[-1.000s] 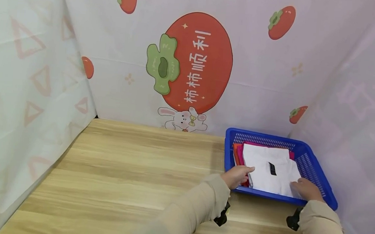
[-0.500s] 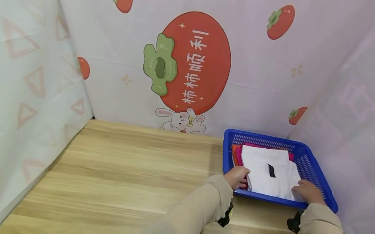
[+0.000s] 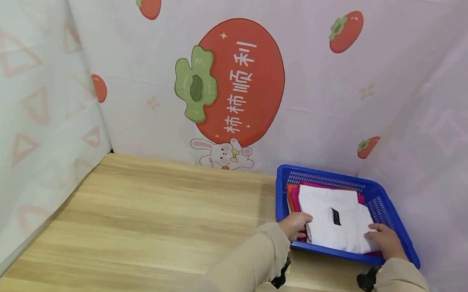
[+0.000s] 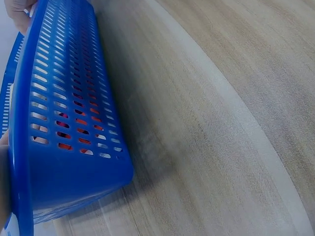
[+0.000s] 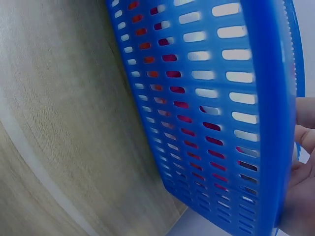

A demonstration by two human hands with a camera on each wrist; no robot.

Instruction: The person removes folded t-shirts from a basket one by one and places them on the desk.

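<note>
A folded white shirt (image 3: 322, 227) with a black neck label (image 3: 336, 216) lies on top of other folded clothes in a blue plastic basket (image 3: 332, 253). My left hand (image 3: 295, 225) grips its left edge, thumb on top, the other fingers curled down inside the basket. At the right edge, my right hand (image 3: 388, 241) pinches the cloth between thumb and fingers. In the right wrist view that hand (image 5: 302, 177) reaches over the basket rim (image 5: 273, 123), its fingertips hidden behind it. Magenta and orange cloth shows below the white shirt.
The basket stands on a wood-grain table (image 3: 151, 221), close to the printed back curtain (image 3: 316, 138) and the right-hand curtain (image 3: 451, 179). Another curtain (image 3: 29, 104) closes off the left side. A black wrist device (image 3: 367, 279) hangs below the right sleeve.
Both hands stay at the shirt's two side edges. A bit more magenta cloth shows at the basket's front right corner. The view has shifted slightly.
</note>
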